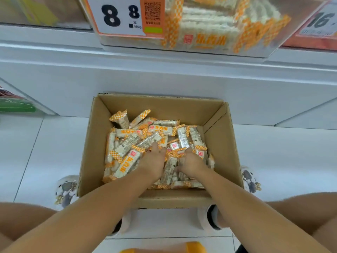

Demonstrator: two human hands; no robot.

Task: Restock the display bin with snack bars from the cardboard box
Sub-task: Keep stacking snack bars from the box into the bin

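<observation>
Lighting is bright, even and white, evidently from overhead; the white floor tiles [284,161] and the shelf front [164,77] are close to washed out. Shadows are soft: a faint one beneath the cardboard box [224,143] at its near edge, and shading inside its far wall, beyond the hands. The clear display bin [200,24] above carries a hazy glare, and its contents are smeared by motion blur, as is the price card [120,15] beside it. Snack bars [160,129] just ahead of the left hand [152,161] and right hand [192,164] are moderately sharp. Wide-angle distortion bends the shelf edges and stretches both forearms toward the lower corners. Overall sharpness is soft, with compression visible.
</observation>
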